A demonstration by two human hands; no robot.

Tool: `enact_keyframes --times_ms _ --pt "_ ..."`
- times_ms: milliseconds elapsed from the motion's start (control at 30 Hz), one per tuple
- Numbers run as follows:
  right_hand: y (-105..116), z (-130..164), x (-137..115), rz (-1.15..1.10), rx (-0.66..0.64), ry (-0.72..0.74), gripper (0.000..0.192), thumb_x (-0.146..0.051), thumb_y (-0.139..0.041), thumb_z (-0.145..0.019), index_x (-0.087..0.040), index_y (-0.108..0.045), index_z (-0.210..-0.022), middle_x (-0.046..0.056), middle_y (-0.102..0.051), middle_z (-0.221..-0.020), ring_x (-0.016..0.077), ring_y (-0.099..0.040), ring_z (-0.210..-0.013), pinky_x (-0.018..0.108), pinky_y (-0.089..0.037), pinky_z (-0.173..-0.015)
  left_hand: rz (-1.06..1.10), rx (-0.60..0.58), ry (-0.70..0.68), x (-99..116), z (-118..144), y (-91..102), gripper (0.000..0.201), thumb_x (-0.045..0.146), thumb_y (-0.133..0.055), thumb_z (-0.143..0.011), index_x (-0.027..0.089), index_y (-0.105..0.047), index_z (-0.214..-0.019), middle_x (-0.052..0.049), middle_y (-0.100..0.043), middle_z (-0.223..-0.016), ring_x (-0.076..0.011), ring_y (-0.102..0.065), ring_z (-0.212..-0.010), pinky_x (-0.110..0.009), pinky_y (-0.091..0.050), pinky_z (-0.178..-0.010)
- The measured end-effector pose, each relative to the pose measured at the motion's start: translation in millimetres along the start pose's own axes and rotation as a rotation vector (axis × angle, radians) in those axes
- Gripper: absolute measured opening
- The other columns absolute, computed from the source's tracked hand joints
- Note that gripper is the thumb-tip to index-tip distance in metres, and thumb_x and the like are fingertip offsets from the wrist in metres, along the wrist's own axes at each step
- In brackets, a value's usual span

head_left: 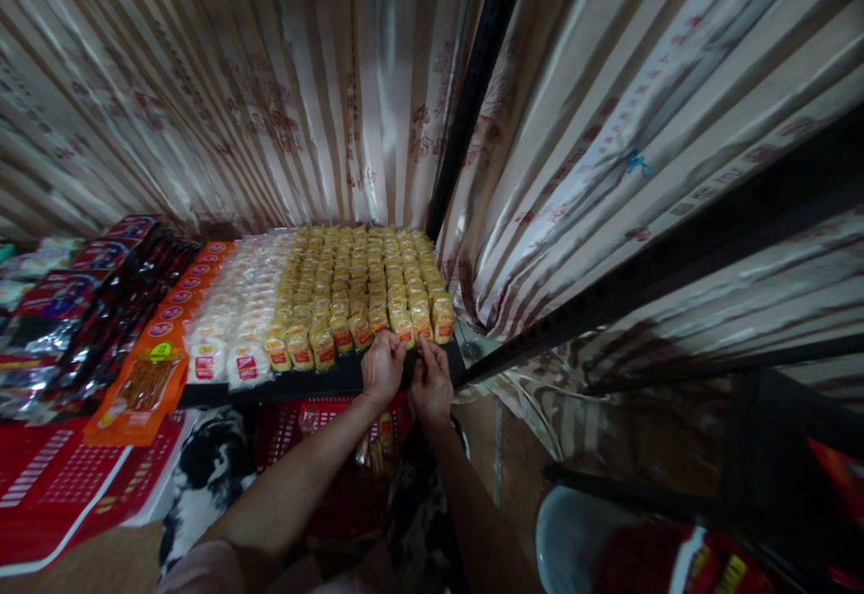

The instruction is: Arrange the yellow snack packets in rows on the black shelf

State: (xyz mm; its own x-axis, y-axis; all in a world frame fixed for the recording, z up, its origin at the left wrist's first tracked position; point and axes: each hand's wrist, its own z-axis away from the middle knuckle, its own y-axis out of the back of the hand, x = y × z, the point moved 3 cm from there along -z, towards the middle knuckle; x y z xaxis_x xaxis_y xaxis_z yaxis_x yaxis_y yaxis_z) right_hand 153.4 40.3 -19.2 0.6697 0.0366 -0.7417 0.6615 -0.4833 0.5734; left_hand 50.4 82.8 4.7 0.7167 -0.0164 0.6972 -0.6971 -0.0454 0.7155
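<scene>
Dim stall: striped printed curtains (pixel 270 99), black pole (pixel 472 81), brown floor (pixel 486 441).

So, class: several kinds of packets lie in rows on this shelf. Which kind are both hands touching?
The yellow packets at the shelf's right end. The left hand and right hand meet at their front row; the white packets and orange packets lie further left, untouched.

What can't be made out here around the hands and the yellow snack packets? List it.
- Head view: print on the yellow snack packets is too small and blurred to read.
- What the left hand and right hand pinch: their own fingers cover it.
- Contents of the red basket: hidden by the forearms and the dark shelf edge.
- The orange packet label: blurred.
</scene>
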Motion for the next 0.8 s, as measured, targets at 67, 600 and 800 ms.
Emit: enact_keyframes --times_ms 67,600,800 --pt "0.1 -0.4 1.0 -0.014 -0.016 -0.004 0.048 -0.017 -0.036 -0.083 -0.022 -0.049 -0.129 0.009 -0.054 -0.109 0.0178 -0.058 -0.097 0.033 -0.049 -0.086 -0.011 -0.002 0.01 0.1 0.2 0.5 0.011 0.027 -0.05 -0.086 0.019 -0.05 -0.078 0.002 -0.057 -0.074 -0.0119 -0.054 -0.069 -0.022 -0.038 -0.066" --pt "9.1 24.1 -15.0 -0.308 0.092 -0.037 0.027 -0.028 -0.041 -0.086 -0.016 -0.059 -0.103 0.011 -0.062 -0.099 0.0173 -0.061 -0.086 0.034 -0.05 -0.081 0.105 -0.012 -0.116 -17.0 18.5 15.3 0.022 0.035 -0.044 -0.088 0.019 -0.053 -0.076 0.001 -0.056 -0.074 -0.0106 -0.053 -0.07 -0.021 -0.041 -0.069" --pt "-30.7 93.2 -16.6 -0.34 -0.204 -0.311 0.025 -0.032 -0.041 -0.084 -0.018 -0.061 -0.085 0.005 -0.068 -0.081 0.0165 -0.062 -0.076 0.029 -0.05 -0.073 0.074 -0.243 -0.095 -77.3 86.0 20.3 0.027 0.033 -0.037 -0.09 0.019 -0.056 -0.077 -0.003 -0.06 -0.077 -0.0138 -0.056 -0.075 -0.024 -0.043 -0.072"
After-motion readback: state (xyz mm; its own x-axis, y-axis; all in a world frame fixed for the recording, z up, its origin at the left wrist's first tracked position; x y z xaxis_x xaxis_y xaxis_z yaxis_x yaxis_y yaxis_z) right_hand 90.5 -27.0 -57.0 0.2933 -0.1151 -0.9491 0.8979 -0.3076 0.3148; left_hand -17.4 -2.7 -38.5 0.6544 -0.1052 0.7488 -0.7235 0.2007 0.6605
